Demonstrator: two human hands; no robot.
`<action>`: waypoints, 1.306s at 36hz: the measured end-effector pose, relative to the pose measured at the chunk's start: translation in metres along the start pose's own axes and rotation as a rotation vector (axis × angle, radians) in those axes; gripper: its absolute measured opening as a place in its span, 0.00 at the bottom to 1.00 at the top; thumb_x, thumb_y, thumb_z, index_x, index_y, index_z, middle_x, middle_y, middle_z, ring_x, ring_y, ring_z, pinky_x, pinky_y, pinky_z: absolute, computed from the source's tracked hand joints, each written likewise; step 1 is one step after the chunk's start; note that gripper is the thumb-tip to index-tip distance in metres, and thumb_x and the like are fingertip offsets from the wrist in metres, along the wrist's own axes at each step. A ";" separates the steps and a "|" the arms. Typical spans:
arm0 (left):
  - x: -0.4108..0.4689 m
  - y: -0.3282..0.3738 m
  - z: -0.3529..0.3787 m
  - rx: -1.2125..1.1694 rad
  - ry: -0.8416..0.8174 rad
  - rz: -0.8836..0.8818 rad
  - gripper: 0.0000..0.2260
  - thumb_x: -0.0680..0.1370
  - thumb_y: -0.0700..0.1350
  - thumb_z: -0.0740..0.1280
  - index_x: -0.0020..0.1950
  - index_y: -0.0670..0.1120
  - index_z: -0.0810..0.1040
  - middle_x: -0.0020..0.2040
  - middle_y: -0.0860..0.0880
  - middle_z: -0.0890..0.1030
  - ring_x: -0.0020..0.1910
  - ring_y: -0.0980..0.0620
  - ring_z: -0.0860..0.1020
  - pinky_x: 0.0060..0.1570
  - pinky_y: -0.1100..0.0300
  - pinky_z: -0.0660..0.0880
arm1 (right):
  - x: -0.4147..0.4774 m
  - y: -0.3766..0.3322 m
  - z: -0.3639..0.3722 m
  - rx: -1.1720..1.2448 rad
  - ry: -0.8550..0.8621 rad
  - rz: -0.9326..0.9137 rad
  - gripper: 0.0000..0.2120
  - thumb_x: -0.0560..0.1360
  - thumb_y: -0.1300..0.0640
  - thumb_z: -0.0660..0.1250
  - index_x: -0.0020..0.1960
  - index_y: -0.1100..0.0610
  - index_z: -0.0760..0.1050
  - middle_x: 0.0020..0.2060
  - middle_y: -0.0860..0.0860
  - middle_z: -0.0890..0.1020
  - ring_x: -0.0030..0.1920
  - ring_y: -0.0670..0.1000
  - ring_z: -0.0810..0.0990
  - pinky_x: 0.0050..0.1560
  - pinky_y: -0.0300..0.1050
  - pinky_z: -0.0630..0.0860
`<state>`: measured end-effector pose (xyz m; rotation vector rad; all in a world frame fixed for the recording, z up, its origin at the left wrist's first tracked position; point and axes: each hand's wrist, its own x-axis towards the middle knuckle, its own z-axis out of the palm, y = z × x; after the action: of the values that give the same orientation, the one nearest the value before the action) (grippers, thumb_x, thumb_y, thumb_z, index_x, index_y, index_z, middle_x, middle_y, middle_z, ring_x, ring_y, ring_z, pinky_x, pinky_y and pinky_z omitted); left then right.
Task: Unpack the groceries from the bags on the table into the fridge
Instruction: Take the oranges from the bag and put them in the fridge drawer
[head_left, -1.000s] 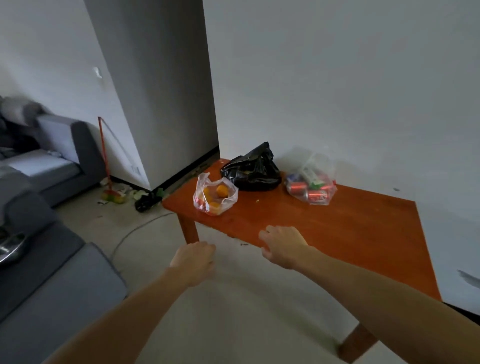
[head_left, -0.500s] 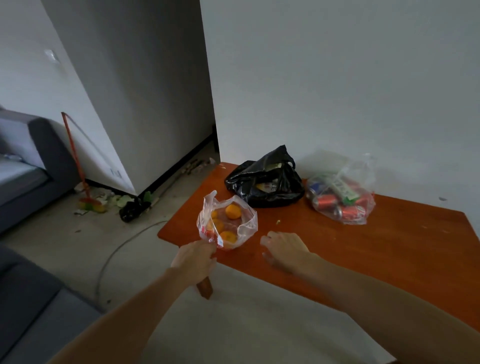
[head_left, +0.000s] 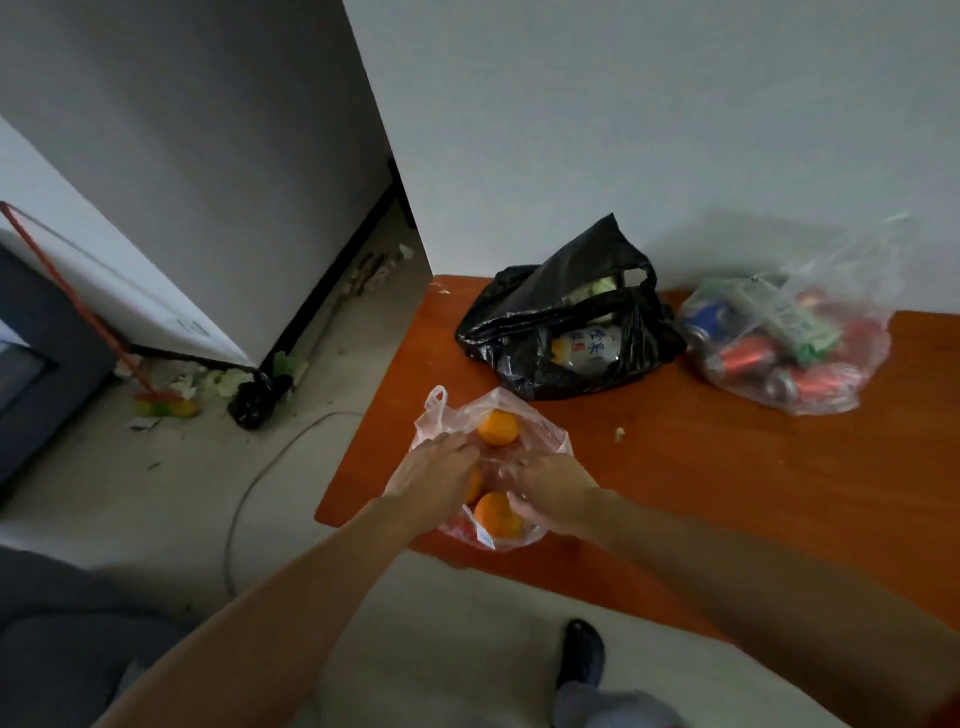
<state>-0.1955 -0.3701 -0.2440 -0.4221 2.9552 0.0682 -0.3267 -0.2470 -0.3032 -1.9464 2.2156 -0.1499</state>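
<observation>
A clear plastic bag (head_left: 543, 441) with several oranges sits at the near left corner of the orange-brown table (head_left: 727, 493). One orange (head_left: 497, 427) lies at the bag's far side, another orange (head_left: 498, 515) at its near side. My left hand (head_left: 436, 475) rests on the bag's left side with its fingers stretched toward the far orange. My right hand (head_left: 556, 493) grips the plastic on the bag's right side, fingers curled. Behind stands a black bag (head_left: 545, 291), open, with a white packet showing inside. A clear bag of drink cans (head_left: 789, 353) lies to its right.
A tall grey block (head_left: 234, 156) stands left of the table, against the wall. On the floor lie a red-handled broom (head_left: 78, 312), litter, a small black bag (head_left: 254, 402) and a cable (head_left: 249, 493). A dark sofa (head_left: 47, 364) is at far left. My shoe (head_left: 583, 654) is below.
I have stepped up to the table and look down more steeply. Both hands moved forward from the table's edge onto the bag of oranges.
</observation>
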 end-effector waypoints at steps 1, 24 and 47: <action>0.007 -0.008 0.005 -0.021 -0.028 0.001 0.10 0.80 0.39 0.61 0.59 0.45 0.76 0.58 0.48 0.76 0.56 0.51 0.75 0.55 0.61 0.71 | 0.006 -0.003 0.007 0.044 -0.041 0.028 0.16 0.80 0.50 0.57 0.63 0.53 0.75 0.56 0.52 0.80 0.58 0.51 0.77 0.56 0.47 0.72; 0.078 -0.100 0.120 0.143 -0.306 0.548 0.36 0.75 0.44 0.71 0.78 0.44 0.56 0.76 0.43 0.60 0.77 0.43 0.55 0.74 0.52 0.57 | 0.030 -0.061 0.104 0.222 -0.162 0.673 0.45 0.70 0.44 0.72 0.78 0.51 0.51 0.78 0.56 0.52 0.76 0.61 0.58 0.73 0.64 0.55; 0.104 -0.117 0.086 -0.184 -0.350 0.546 0.34 0.64 0.61 0.77 0.64 0.55 0.67 0.61 0.53 0.74 0.60 0.50 0.73 0.59 0.53 0.71 | 0.015 -0.057 0.066 0.322 -0.007 1.032 0.42 0.65 0.54 0.78 0.72 0.54 0.59 0.69 0.54 0.68 0.65 0.57 0.73 0.60 0.52 0.76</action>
<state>-0.2481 -0.5047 -0.3485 0.3536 2.6322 0.4288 -0.2598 -0.2663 -0.3577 -0.5056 2.6568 -0.3044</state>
